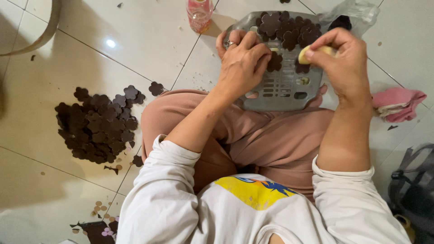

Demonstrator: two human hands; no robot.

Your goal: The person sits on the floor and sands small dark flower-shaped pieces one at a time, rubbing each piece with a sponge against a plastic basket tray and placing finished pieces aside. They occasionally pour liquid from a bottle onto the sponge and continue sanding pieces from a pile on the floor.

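Where the person sits cross-legged on the tiled floor (135, 40), a loose heap of dark brown flower-shaped cutouts (97, 126) lies at the far left, spread flat over the pale glossy tiles. One stray cutout (156, 88) lies apart, just beside the person's knee. Small tan discs and scraps (101, 210) are scattered near the lower left, close to the white sleeve.

Further right, a bottle with pink contents (199, 13) stands upright at the top edge, just beside the grey plastic tray (282, 90). The tray is slotted and rests on the person's lap and feet, against the salmon trousers. Its far end holds a pile of the same dark flower pieces (289, 27); the near end is mostly bare.

The left hand (242, 63), a ring on one finger, is curled over the tray's left part, fingers pinched on a single dark flower piece (274, 62). The right hand (343, 58) is closed around a small pale yellow object (312, 53), held over the tray's right edge; what the object is cannot be told. The two hands are near each other but not touching.

Behind the tray, a clear plastic bag (357, 11) lies crumpled with something dark inside. At the right, folded pink cloth (398, 104) lies on the floor, and a grey bag (413, 185) sits at the lower right corner.
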